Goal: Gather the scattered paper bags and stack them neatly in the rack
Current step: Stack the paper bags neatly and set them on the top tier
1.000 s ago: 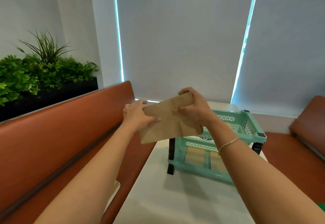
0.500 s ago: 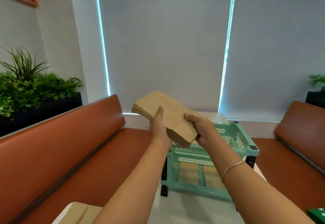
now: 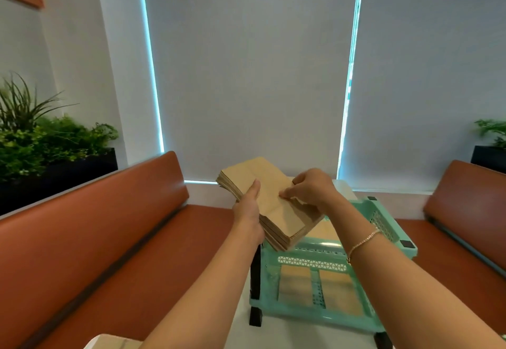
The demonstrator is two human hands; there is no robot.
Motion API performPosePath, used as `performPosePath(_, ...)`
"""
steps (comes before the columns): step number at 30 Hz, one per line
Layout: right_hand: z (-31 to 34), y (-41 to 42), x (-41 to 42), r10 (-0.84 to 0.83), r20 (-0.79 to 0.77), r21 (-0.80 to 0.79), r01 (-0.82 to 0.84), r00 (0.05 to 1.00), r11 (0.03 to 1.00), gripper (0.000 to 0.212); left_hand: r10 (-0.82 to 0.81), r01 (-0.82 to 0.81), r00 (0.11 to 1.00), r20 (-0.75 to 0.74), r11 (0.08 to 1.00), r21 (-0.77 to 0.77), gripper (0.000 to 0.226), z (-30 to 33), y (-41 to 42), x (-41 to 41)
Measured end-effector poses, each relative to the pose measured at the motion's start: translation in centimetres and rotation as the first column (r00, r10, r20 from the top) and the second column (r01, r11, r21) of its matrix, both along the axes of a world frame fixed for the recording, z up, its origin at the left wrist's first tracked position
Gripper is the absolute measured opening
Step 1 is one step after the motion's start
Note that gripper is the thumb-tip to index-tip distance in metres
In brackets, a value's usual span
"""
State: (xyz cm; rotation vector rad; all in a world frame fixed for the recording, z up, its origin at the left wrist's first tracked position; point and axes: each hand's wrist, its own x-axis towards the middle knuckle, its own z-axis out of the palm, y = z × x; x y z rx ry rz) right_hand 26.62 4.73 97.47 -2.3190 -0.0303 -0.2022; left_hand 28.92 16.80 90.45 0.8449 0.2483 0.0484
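- Bags: a thick stack of flat brown paper bags (image 3: 269, 206) is held in the air, just above the near left corner of the green rack (image 3: 394, 241), tilted with its far end higher.
- Left hand (image 3: 247, 211) holds the stack from the left side, thumb laid along the top sheet and fingers hidden underneath, so it is clamped on the bags.
- Right hand (image 3: 309, 191) pinches the right edge of the stack, fingertips curled onto the top bags near a loose flap.
- Rack: it stands on the white table (image 3: 241, 332); more brown bags already lie in its lower tier, and some seem to sit in the upper tier, partly hidden by the stack.
- Step in hand, as I judge it: squaring the stack before setting it down.
- Doing it well likely means evening the edges first, since the lower sheets fan out at the near corner.
- Keeping both hands on until the stack rests flat should stop sheets sliding off.
- Another bag (image 3: 115, 342) peeks in at the bottom edge, probably not yet gathered.
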Motion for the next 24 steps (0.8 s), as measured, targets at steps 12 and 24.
performPosePath(12,-0.6,-1.7,3.8,0.03,0.097,0.071,-0.037,0.995,0.997,0.037,0.201,-0.201,0.979,-0.036,0.98,-0.002,0.053,1.4,-2.1,1.7)
performPosePath(24,-0.4,-4.9,6.3,0.099,0.014,0.226,-0.099,0.995,0.969,0.011,0.263,-0.266,0.961,-0.081,0.964,-0.025,0.048,1.6,-4.6,1.7)
